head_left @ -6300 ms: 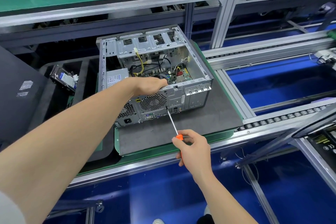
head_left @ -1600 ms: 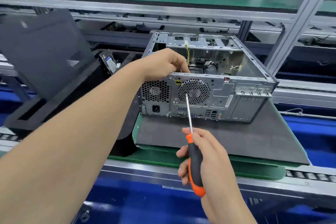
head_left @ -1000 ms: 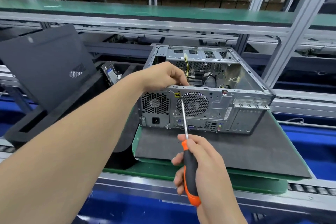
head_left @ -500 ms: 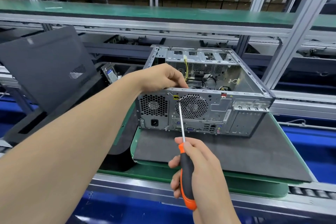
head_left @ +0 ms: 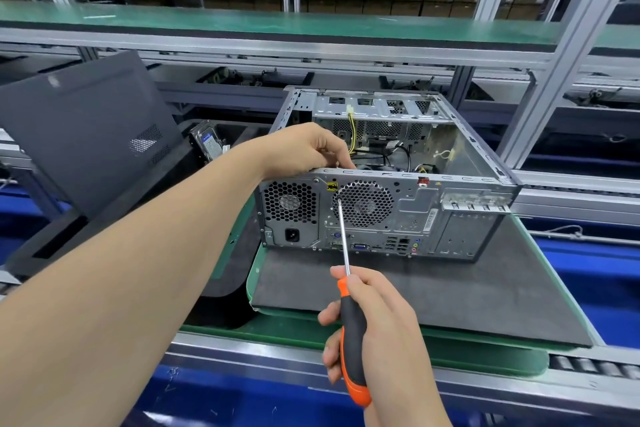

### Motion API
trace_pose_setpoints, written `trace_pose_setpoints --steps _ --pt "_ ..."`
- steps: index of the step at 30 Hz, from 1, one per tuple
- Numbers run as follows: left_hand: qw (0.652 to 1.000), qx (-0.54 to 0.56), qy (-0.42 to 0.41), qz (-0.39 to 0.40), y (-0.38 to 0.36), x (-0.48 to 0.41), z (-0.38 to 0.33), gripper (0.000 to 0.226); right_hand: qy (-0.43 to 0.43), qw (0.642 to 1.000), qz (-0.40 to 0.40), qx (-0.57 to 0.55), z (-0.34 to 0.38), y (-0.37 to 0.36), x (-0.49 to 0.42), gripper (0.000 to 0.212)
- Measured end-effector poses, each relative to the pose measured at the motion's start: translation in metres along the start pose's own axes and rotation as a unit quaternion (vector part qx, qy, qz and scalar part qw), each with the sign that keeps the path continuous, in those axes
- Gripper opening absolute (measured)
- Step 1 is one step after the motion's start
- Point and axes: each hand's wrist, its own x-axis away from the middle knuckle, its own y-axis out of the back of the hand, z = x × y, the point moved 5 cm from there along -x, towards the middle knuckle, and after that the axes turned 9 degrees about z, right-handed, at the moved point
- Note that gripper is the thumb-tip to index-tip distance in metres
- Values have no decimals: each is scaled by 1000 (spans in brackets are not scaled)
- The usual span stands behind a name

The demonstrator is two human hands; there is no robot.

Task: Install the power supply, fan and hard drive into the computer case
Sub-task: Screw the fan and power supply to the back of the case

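An open grey computer case (head_left: 464, 218) lies on a dark mat (head_left: 433, 284), rear panel toward me. The power supply (head_left: 291, 211) sits at the rear left, and the fan (head_left: 365, 204) sits behind the round grille beside it. My left hand (head_left: 308, 149) reaches over the top rear edge into the case, fingers curled; what they hold is hidden. My right hand (head_left: 374, 326) grips an orange and black screwdriver (head_left: 351, 333). Its tip touches the upper left corner of the fan grille. A hard drive (head_left: 207, 144) leans in the black foam tray to the left.
The dark side panel (head_left: 86, 135) leans at the left over a black foam tray (head_left: 145, 218). The mat rests on a green pallet (head_left: 381, 333) on a roller conveyor (head_left: 588, 366). Aluminium frame posts (head_left: 568, 55) and a green shelf (head_left: 277, 24) rise behind the case.
The screwdriver tip moved from the lower part of the fan grille up to its top left corner. My view dropped and came closer. My left hand stayed at the case's top edge.
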Motion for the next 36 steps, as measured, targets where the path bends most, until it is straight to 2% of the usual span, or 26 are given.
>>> trace_pose_setpoints --steps 3,10,14,18,36 --pt "1000 -19 6 -22 1 2 -1 54 -2 1000 0 -3 -1 0 0 32" --pt "1000 14 -5 -27 3 6 -3 48 0 1000 -3 -11 -4 2 -2 31" --pt "998 64 -15 -3 2 6 -2 41 1 1000 -2 -12 -3 3 -1 29" --pt "998 54 -19 22 0 4 -3 36 0 1000 0 -11 -3 4 -2 31" --pt "998 58 -35 14 4 6 -2 36 0 1000 8 -8 -1 1 -6 32"
